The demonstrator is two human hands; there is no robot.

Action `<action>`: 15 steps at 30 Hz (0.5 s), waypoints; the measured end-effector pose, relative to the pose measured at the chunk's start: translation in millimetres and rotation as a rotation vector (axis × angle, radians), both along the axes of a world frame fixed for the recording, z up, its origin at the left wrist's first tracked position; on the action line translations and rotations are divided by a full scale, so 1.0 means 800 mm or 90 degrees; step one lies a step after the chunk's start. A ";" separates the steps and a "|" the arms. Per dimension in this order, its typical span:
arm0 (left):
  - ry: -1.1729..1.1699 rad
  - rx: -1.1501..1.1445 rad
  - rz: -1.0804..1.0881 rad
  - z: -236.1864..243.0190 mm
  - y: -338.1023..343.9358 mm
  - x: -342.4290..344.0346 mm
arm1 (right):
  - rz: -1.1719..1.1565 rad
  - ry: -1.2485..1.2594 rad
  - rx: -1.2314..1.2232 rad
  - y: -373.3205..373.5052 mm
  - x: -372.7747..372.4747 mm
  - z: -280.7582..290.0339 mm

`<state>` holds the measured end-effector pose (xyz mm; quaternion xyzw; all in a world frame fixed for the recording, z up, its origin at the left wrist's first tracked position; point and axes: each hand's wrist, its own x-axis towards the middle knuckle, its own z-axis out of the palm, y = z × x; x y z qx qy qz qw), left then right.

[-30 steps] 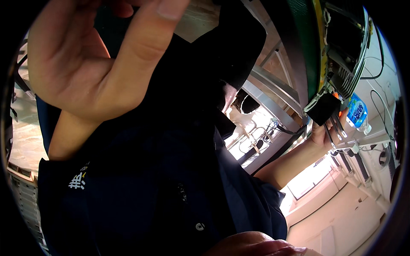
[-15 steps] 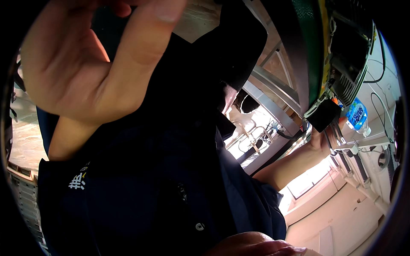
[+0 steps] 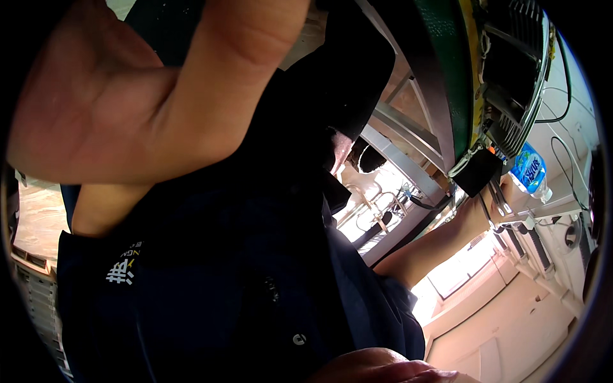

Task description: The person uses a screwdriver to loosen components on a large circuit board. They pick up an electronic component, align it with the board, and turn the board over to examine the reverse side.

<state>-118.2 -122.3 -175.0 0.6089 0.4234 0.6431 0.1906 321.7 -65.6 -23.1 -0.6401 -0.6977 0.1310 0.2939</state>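
My left hand (image 3: 147, 108) fills the upper left, close to the camera, palm and thumb showing; the fingertips run out of the frame, so any grip is hidden. My right hand (image 3: 495, 201) is at the right, largely behind a black block (image 3: 477, 171) with short prongs below it. The block hangs at the lower end of a curved green circuit board (image 3: 456, 96) with black finned parts (image 3: 514, 76). A blue-labelled plastic bottle (image 3: 530, 169) is just beside that hand. Whether my right fingers hold any of these, I cannot tell.
My dark navy shirt (image 3: 211, 300) fills the lower middle. Behind the board are metal frame bars (image 3: 408, 134) and cables (image 3: 562, 166). A pale wall (image 3: 511, 338) shows at lower right, and a marble-patterned surface (image 3: 35, 217) at the far left.
My left hand has come nearer and spread farther left, its thumb now reaching out past the top edge. The board and my right arm have shifted only slightly.
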 end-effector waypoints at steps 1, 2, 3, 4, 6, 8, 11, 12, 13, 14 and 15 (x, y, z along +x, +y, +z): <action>0.005 0.001 0.005 0.002 -0.001 0.004 | -0.003 0.030 -0.022 0.001 0.003 -0.003; 0.008 0.000 0.004 0.002 -0.001 0.005 | 0.001 0.068 -0.020 0.002 0.005 -0.008; 0.009 0.000 0.004 0.000 0.001 0.004 | 0.006 0.106 -0.019 0.002 0.005 -0.015; 0.012 -0.001 0.002 0.000 0.003 0.003 | 0.007 0.143 -0.016 0.001 0.004 -0.019; 0.016 0.000 0.002 0.001 0.004 0.002 | -0.007 0.105 -0.021 -0.001 0.015 -0.022; 0.017 0.004 0.004 0.004 0.003 0.004 | -0.007 0.090 -0.023 -0.002 0.022 -0.023; 0.028 0.008 0.011 0.004 0.005 0.002 | -0.001 0.107 -0.030 -0.003 0.019 -0.026; 0.030 0.009 0.009 0.006 0.005 0.001 | -0.008 0.114 -0.037 -0.006 0.014 -0.027; 0.032 0.009 0.010 0.006 0.007 0.001 | -0.009 0.107 -0.040 -0.007 0.011 -0.027; 0.035 0.010 0.011 0.006 0.009 0.001 | -0.011 0.100 -0.044 -0.007 0.008 -0.026; 0.036 0.015 0.012 0.006 0.010 0.001 | -0.008 0.078 -0.041 -0.006 0.004 -0.024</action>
